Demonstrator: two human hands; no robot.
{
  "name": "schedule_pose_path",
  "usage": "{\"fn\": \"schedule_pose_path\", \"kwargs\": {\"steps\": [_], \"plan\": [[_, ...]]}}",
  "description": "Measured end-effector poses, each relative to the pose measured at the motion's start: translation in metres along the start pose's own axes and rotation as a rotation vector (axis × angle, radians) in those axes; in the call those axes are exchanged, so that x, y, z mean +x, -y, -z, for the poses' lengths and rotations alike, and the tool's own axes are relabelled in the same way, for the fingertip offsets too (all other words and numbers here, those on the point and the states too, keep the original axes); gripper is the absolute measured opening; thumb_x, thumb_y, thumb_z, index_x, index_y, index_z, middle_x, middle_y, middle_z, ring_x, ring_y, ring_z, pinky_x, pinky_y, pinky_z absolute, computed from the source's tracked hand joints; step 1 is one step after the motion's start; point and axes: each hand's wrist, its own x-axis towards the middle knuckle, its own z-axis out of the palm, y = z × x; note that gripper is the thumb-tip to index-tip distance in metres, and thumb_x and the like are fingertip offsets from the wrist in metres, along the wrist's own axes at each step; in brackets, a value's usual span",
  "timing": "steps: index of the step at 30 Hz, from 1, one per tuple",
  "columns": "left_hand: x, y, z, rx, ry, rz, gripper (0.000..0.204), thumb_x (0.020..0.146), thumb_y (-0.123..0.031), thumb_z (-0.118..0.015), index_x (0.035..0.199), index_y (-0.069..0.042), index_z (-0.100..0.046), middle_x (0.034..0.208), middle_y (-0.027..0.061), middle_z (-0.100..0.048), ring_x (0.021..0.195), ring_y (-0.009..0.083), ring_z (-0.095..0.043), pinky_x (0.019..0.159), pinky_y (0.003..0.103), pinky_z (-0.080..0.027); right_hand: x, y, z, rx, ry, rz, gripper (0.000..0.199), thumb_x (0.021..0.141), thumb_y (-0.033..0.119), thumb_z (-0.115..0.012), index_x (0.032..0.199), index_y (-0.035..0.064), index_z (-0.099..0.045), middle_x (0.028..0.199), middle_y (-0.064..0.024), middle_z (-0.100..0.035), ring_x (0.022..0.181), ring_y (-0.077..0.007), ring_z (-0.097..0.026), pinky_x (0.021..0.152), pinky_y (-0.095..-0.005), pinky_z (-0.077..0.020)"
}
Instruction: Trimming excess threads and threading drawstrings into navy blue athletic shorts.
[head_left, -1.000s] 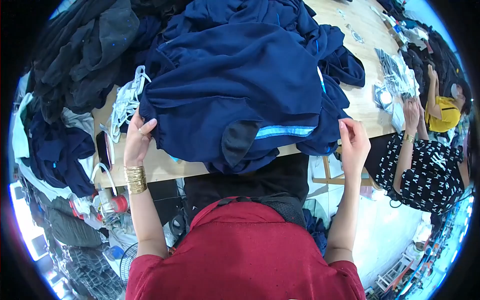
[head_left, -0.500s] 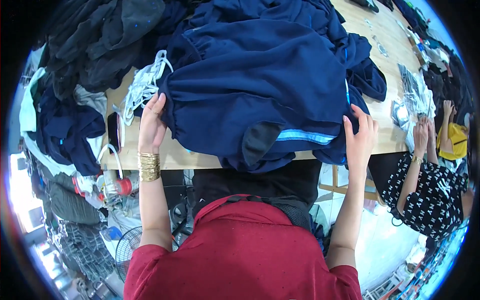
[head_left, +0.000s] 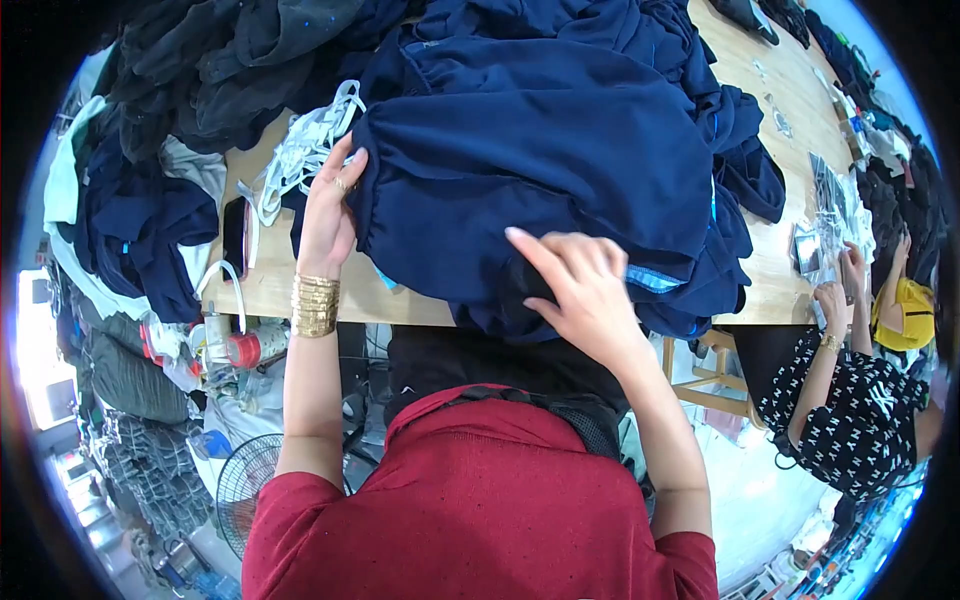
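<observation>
A navy garment [head_left: 560, 150] with a gathered elastic edge at its left and a light-blue side stripe lies on top of a navy pile on the table. My left hand [head_left: 330, 205], with gold bangles at the wrist, rests against the gathered edge, its fingers stretched upward along the cloth. Over the front part of the garment lies my right hand [head_left: 585, 290], index finger pointing left and thumb apart. A small black fabric patch [head_left: 520, 278] shows beside the right thumb, partly covered by the hand. Beyond the left hand is a bundle of white cords [head_left: 310, 140].
A phone [head_left: 235, 240] lies on the wooden table [head_left: 420, 308] at left, near black clothes [head_left: 240, 60] and another navy heap [head_left: 145, 235]. A fan [head_left: 240, 485] stands below. At right, a person in a black patterned top [head_left: 850, 430] handles plastic packets [head_left: 832, 200].
My right hand has moved left from the garment's right side onto its front. The cloth's front now covers most of the blue stripe and black patch. My left hand stays at the gathered edge.
</observation>
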Motion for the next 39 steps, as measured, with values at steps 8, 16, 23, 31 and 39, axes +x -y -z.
{"fn": "schedule_pose_path", "kwargs": {"steps": [8, 16, 23, 31, 39], "plan": [[0.019, -0.012, -0.008, 0.086, -0.038, 0.041, 0.051, 0.085, -0.013, -0.064, 0.128, 0.006, -0.044, 0.120, 0.0117, -0.056, 0.109, 0.0165, -0.054, 0.096, 0.025, -0.040, 0.079, -0.024, 0.069, 0.231, -0.184, 0.267, 0.030, 0.069, 0.015, -0.071, 0.098, 0.0108, -0.063, 0.093, -0.0047, -0.061, 0.092, -0.0236, -0.053, 0.084, -0.0348, -0.0370], [0.024, -0.012, -0.003, 0.073, -0.048, 0.062, 0.057, 0.082, -0.016, -0.068, 0.128, 0.007, -0.044, 0.119, 0.0112, -0.056, 0.110, 0.0157, -0.052, 0.097, 0.026, -0.038, 0.075, -0.023, 0.046, 0.451, -0.015, 0.051, 0.012, 0.071, 0.005, -0.065, 0.083, 0.0073, -0.064, 0.081, -0.0043, -0.060, 0.078, -0.0171, -0.058, 0.071, -0.0269, -0.0460], [0.042, -0.006, -0.011, 0.135, -0.066, 0.093, 0.054, 0.082, -0.020, -0.069, 0.125, 0.005, -0.048, 0.112, 0.0079, -0.060, 0.098, 0.0127, -0.057, 0.089, 0.024, -0.043, 0.105, -0.120, 0.050, 0.529, -0.448, -0.450, 0.016, 0.083, 0.014, -0.066, 0.093, 0.0021, -0.065, 0.074, 0.0005, -0.062, 0.068, -0.0048, -0.053, 0.063, -0.0192, -0.0408], [0.039, 0.008, 0.001, 0.663, -0.170, -0.250, 0.049, 0.082, -0.017, -0.068, 0.124, -0.003, -0.047, 0.114, 0.0130, -0.057, 0.097, 0.0176, -0.056, 0.087, 0.030, -0.044, 0.082, -0.100, 0.046, 0.188, -0.331, -0.365, 0.025, 0.083, 0.021, -0.065, 0.104, 0.0077, -0.063, 0.084, -0.0068, -0.061, 0.079, -0.0160, -0.058, 0.075, -0.0273, -0.0464], [-0.060, 0.005, -0.066, 0.912, 0.549, -0.563, 0.017, 0.079, 0.001, -0.064, 0.095, -0.006, -0.066, 0.087, 0.0064, -0.066, 0.072, 0.0164, -0.062, 0.066, 0.028, -0.049, -0.020, -0.170, 0.071, -0.344, -0.473, -0.554, 0.027, 0.081, 0.023, -0.067, 0.101, 0.0055, -0.063, 0.082, -0.0093, -0.058, 0.074, -0.0219, -0.056, 0.068, -0.0340, -0.0459]]}}
